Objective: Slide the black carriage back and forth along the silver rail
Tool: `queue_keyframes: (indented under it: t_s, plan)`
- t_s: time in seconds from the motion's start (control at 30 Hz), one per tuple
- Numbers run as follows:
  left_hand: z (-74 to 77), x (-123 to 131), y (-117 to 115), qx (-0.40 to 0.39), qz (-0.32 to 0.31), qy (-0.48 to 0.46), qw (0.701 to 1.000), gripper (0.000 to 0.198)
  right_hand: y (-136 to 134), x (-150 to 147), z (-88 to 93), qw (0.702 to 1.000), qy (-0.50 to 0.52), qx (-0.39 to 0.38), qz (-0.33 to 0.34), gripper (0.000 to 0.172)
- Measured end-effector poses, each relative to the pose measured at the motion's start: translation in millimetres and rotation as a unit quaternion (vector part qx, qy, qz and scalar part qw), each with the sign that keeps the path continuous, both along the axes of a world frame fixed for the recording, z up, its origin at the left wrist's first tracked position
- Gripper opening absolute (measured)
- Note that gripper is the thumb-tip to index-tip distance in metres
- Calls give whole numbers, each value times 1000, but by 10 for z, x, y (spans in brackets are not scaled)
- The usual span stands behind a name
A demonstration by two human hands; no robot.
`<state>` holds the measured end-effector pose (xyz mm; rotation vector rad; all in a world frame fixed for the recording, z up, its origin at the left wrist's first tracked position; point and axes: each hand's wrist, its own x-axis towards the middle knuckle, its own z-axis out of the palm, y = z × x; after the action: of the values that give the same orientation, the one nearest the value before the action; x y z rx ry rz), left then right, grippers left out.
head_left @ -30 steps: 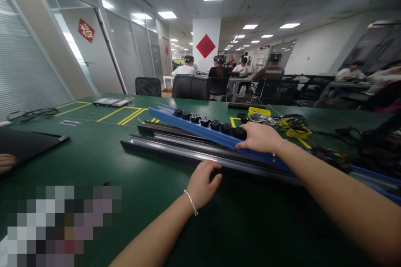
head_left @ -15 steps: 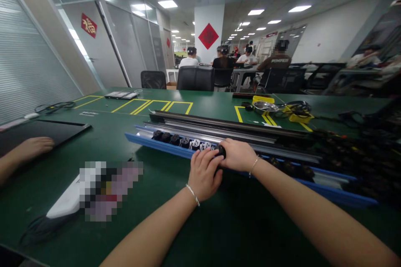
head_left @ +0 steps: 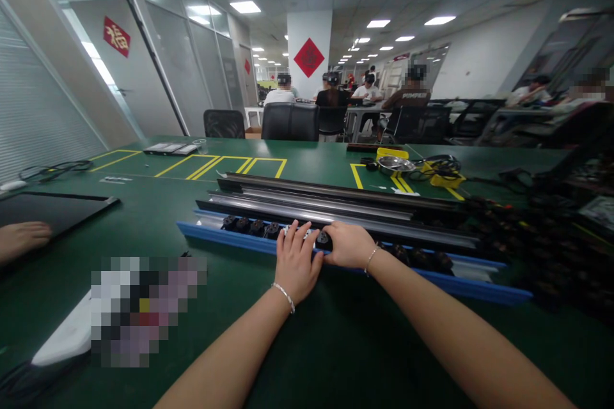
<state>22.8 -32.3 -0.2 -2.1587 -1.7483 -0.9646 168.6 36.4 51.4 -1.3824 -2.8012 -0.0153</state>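
A blue rail (head_left: 240, 241) lies on the green bench (head_left: 384, 348) directly under the person's left hand (head_left: 296, 268) and right hand (head_left: 348, 245), black sockets (head_left: 243, 225) lined up inside. The right hand grasps the rail; the left is released, fingers spread over the sockets. I see dark rails (head_left: 297, 211) just beyond the 2 hands; well left of them, a co-worker's hand (head_left: 26, 239) rests on a black panel (head_left: 71, 209).

Sockets (head_left: 257, 227) lie in the near rail (head_left: 249, 244), other rails (head_left: 278, 211) behind it.
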Motion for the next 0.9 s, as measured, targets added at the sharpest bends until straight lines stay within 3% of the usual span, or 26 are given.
queue_keyframes:
  t_s: [0.2,0.37,0.43,0.53,0.6,0.7,0.8,0.9]
  plan:
    - [-78,-36,96,-18,14,8,1000,40,102,-50,-31,1000,5,-4,-2,56]
    - [-116,-91,126,-20,12,24,999,40,-77,165,-76,992,98,74,34,60]
    - [-106,-87,121,-10,14,25,1000,41,-197,449,-108,983,147,114,-13,53]
    - [-70,-24,83,5,-5,34,999,41,-347,1059,-214,943,188,199,-187,44]
    - [-49,50,42,4,-50,52,997,42,-408,1487,-321,908,188,225,-301,47]
    - [-50,159,-16,-11,-120,82,989,45,-450,1953,-473,868,178,218,-409,53]
    - [-95,214,-37,-34,-153,114,981,52,-456,2078,-540,878,168,174,-412,48]
    - [-153,218,-28,-54,-156,142,976,60,-454,1937,-525,899,160,160,-375,46]
